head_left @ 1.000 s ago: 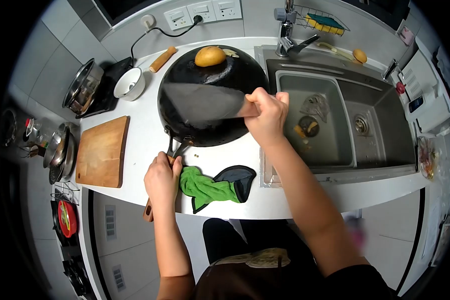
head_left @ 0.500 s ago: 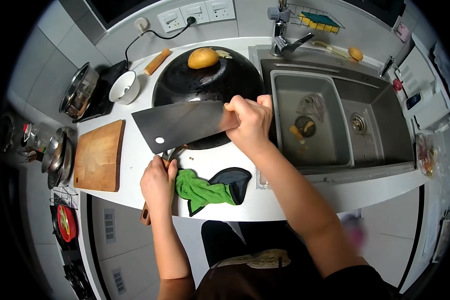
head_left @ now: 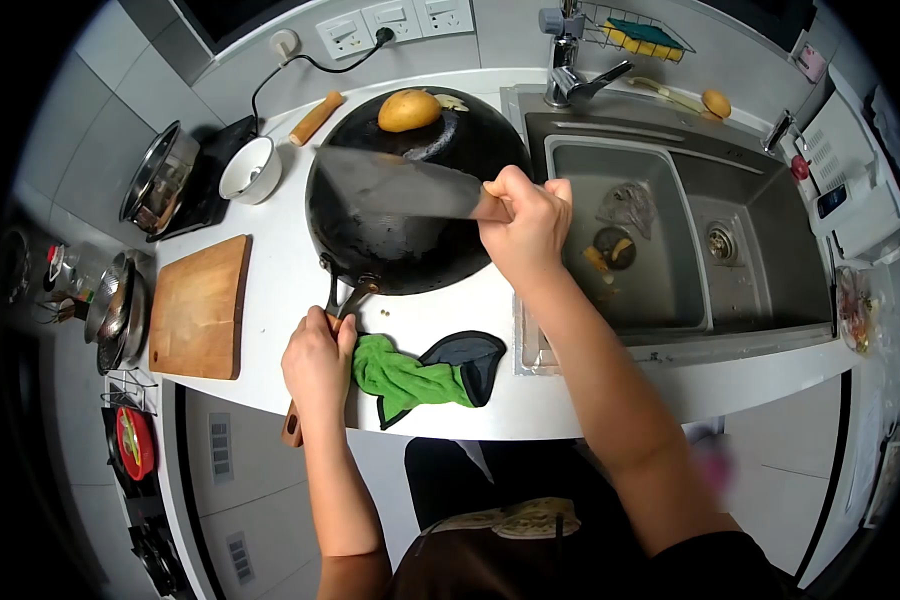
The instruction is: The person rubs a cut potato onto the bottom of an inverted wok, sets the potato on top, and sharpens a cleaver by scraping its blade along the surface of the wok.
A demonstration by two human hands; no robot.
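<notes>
An upturned black wok [head_left: 400, 255] lies on the white counter, with a yellow potato [head_left: 409, 110] and some pale slices on its base. My left hand [head_left: 317, 360] is wrapped round the wok's wooden handle [head_left: 291, 426] at the counter's front edge. In my right hand [head_left: 526, 222] is the handle of a cleaver [head_left: 400, 186]; its wide blade, blurred by motion, points left over the wok. A green cloth [head_left: 410, 375] with a dark grey, black-edged part lies just right of my left hand.
A cutting board [head_left: 200, 308], a white bowl [head_left: 251, 171], a glass-lidded pot [head_left: 160, 178] and a wooden rod [head_left: 317, 118] are on the left. On the right is a double sink [head_left: 707, 250] with scraps and a clear bag; behind it stands a faucet [head_left: 563, 75].
Since half a second ago, the cleaver has moved back up and right over the wok, and my right hand has shifted right. My left hand keeps its hold on the handle.
</notes>
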